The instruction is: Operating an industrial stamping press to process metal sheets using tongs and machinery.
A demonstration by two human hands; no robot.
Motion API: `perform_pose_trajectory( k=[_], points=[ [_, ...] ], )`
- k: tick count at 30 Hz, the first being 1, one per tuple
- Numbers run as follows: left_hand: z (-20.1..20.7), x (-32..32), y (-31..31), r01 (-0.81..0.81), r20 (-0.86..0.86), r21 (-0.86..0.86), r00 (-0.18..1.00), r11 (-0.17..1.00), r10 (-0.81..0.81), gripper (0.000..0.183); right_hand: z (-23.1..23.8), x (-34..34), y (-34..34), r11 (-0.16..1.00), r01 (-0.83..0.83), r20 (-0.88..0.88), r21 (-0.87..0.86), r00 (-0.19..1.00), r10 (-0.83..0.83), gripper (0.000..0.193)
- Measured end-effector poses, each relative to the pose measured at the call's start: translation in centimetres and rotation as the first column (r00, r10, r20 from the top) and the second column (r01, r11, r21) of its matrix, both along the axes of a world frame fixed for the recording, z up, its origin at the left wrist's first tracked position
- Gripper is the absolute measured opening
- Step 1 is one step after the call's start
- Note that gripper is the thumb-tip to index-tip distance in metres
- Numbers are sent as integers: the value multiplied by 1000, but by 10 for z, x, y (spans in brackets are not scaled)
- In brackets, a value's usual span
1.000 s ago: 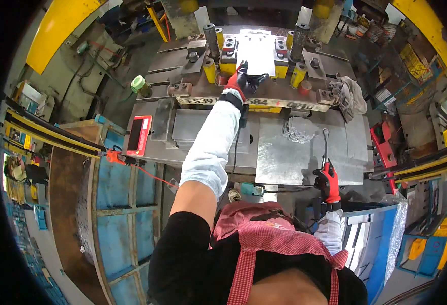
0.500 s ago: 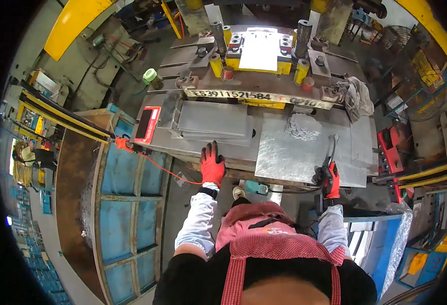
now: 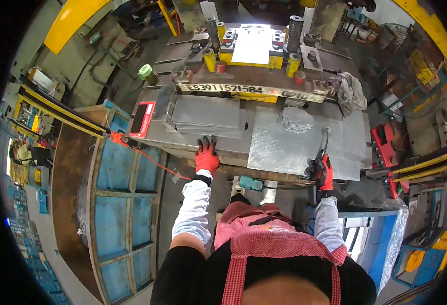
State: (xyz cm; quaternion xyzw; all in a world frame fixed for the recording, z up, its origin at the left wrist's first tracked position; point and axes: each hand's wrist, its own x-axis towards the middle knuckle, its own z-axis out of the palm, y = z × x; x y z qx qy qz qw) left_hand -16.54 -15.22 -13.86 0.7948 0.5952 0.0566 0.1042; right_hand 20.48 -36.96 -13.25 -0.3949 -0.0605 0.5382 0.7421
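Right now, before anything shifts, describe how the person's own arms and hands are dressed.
The left hand and right hand wear red-and-black gloves. Loose, pale, whitish sleeves cover the forearms, with short black sleeves above. A dark band circles the left wrist.

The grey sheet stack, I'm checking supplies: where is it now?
In the head view, the grey sheet stack lies left of centre, just beyond the left hand and left of the metal pieces.
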Motion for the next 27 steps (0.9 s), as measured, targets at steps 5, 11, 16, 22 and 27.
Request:
perform_pose_trajectory(
  k=[5, 11, 16, 22, 27],
  points=[
    [3, 1, 3, -9, -42, -41, 999, 999, 7, 56, -6, 0, 3, 992, 94, 131, -81, 988, -83, 14],
    [4, -1, 3, -33, -55, -92, 998, 995, 28, 52, 11, -6, 0, 996, -84, 36, 28, 996, 83, 8],
    [-2, -4, 5, -17, -46, -84, 999, 996, 13, 54, 9, -6, 0, 999, -34, 66, -4, 997, 34, 10],
    [-2, -3, 3, 27, -44, -13, 999, 1000, -28, 55, 1, -3, 2, 998, -30, 0, 60, 1000, 30, 13],
    [-4, -2, 5, 34, -16, -6, 999, 999, -34, 54, -6, 2, 0, 1000, -13, 25, -4, 1000, 13, 14]
  ],
)
